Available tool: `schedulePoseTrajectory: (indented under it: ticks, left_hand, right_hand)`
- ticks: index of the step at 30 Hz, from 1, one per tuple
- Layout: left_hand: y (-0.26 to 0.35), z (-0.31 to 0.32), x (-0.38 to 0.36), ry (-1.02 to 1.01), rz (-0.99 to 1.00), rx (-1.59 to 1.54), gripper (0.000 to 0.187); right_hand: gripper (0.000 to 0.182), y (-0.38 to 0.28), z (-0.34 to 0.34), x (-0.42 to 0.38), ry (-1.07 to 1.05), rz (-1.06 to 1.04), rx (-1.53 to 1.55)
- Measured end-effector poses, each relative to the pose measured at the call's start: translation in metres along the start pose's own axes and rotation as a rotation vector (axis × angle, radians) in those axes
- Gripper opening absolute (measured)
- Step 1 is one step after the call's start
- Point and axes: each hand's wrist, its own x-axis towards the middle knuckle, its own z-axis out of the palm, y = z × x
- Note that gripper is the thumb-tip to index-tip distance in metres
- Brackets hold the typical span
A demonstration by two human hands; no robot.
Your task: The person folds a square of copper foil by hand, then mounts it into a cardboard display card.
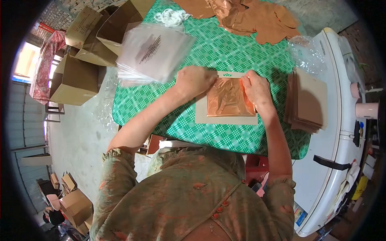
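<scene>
A shiny copper-coloured packet (227,98) lies on a beige card (201,119) near the table's front edge. Along the packet's top runs a pale strip (227,74) with green print. My left hand (195,82) is closed at the strip's left end, its fingertips pressed together at the packet's upper left corner. At the upper right corner my right hand (257,90) pinches the packet's edge, with the fingers bent. Both hands rest at table height.
Clear plastic bags (152,52) are stacked at the left, below white string (171,17). Beige cards (309,98) stand piled at the right beside a white appliance (321,148). Copper-coloured sheets (257,20) lie at the back. Open cardboard boxes (76,78) stand left of the green checked table (237,52).
</scene>
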Motion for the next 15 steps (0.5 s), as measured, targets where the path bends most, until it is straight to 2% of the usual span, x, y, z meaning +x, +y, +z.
schedulePoseTrajectory:
  ticks: [2,5,8,11,12,15]
  left_hand:
    - [0.013,-0.016,-0.006,-0.046,-0.03,0.071,0.032]
    - [0.012,-0.006,-0.015,0.313,0.128,0.009,0.031]
    - [0.016,0.013,-0.023,0.295,0.405,-0.219,0.046]
    - [0.027,0.037,-0.028,0.327,0.59,-0.221,0.058]
    - [0.027,0.042,-0.032,0.216,0.563,-0.209,0.069]
    - [0.023,0.051,-0.032,0.198,0.558,-0.165,0.072]
  right_hand:
    - [0.032,-0.005,-0.003,0.0,-0.012,0.007,-0.017]
    - [0.031,-0.009,-0.006,-0.001,-0.031,0.021,-0.034]
    - [0.031,-0.009,-0.004,-0.002,-0.011,0.005,-0.064]
    - [0.031,-0.01,-0.005,-0.002,-0.02,0.001,-0.086]
    - [0.03,-0.011,-0.006,-0.002,-0.025,0.013,-0.087]
    - [0.03,-0.015,-0.008,-0.002,-0.038,0.038,-0.087]
